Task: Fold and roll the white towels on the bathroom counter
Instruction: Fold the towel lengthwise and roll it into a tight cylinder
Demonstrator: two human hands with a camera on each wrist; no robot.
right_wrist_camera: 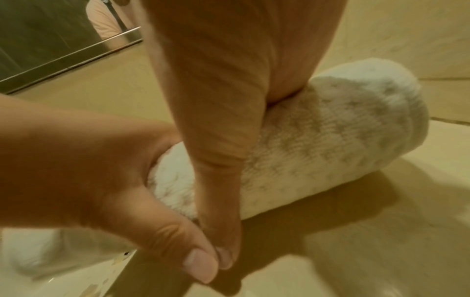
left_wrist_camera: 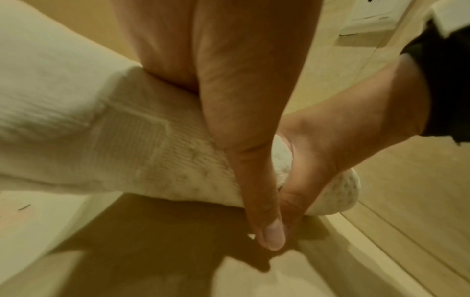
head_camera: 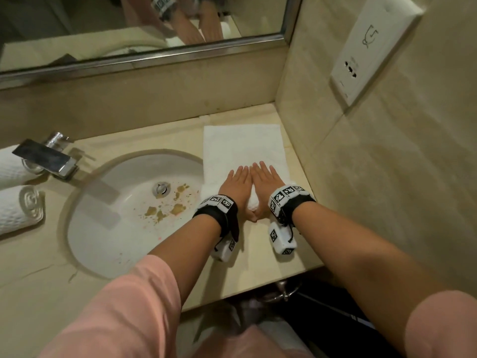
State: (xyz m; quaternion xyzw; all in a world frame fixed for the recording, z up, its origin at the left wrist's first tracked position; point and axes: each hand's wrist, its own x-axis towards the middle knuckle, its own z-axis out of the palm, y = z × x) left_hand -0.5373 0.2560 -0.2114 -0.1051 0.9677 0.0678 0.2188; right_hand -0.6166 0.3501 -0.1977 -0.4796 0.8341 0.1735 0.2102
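A white towel [head_camera: 242,146] lies lengthwise on the counter [head_camera: 260,254] to the right of the sink. Its near end is rolled into a thick roll [left_wrist_camera: 152,150], which also fills the right wrist view [right_wrist_camera: 330,150]. My left hand [head_camera: 237,182] and right hand [head_camera: 265,179] lie side by side on top of the roll. Their fingers are straight and point away from me, pressing down. Both thumbs reach down behind the roll and meet at the counter. The far half of the towel stays flat.
The sink basin [head_camera: 103,215] with brown stains is at the left, with a chrome faucet [head_camera: 49,158] behind it. Two rolled white towels [head_camera: 18,208] lie at the far left. A tiled wall with a socket plate [head_camera: 371,50] bounds the right side, and a mirror [head_camera: 129,21] is behind.
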